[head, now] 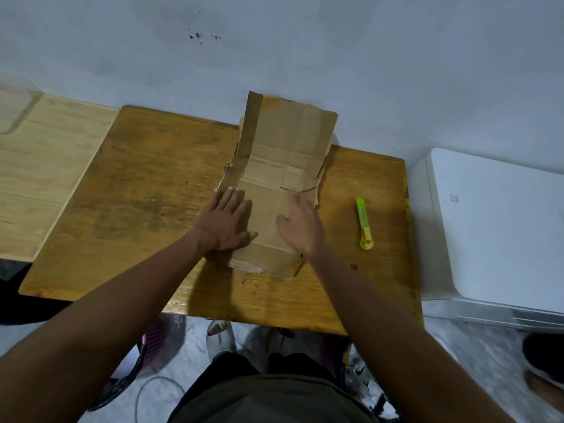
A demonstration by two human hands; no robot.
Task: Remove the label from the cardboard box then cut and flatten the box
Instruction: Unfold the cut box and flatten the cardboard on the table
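Cardboard box (276, 190) cut open, lies mostly flat in middle of desk (146, 190), reaching to far edge. Far panel tilts up against wall; left side flap stands up. My left hand (227, 221) presses flat, fingers spread, on near left part of box. My right hand (300, 228) open, palm down on near right part, slightly blurred. Hands apart, gripping nothing. Green box cutter (364, 224) rests on desk near right edge, apart from box.

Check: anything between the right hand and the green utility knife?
Nothing. In the head view, only bare wooden table separates the right hand, flat on the cardboard box, from the utility knife.
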